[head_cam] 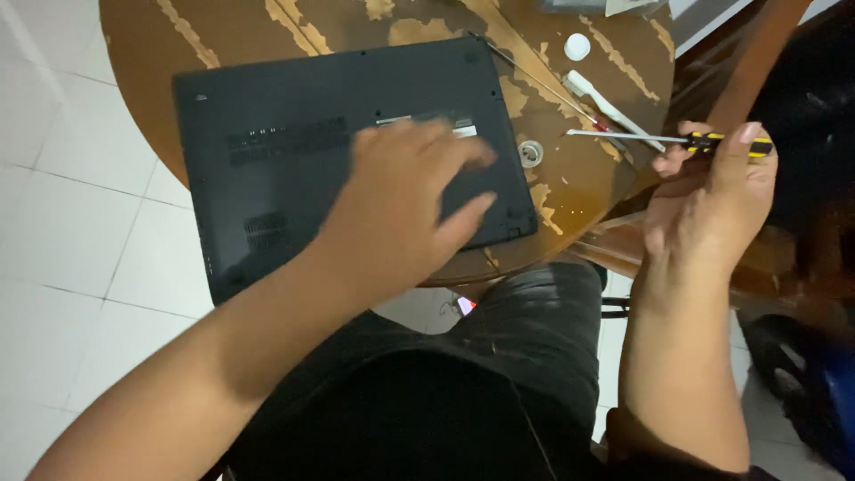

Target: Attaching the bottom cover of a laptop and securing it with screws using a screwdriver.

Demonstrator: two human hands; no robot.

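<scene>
One left hand (405,209) on one laptop (294,151).

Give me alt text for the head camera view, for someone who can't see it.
A person's left hand rests flat on an upside-down black laptop on a worn round wooden table, while the right hand grips a black-and-yellow screwdriver beside it.

A round, worn wooden bench (151,53) carries an upturned black laptop (285,151) under the left hand (405,200); beyond the right hand (712,191) lie a white cap (577,46), white tool (610,107), small ring (531,153).
</scene>
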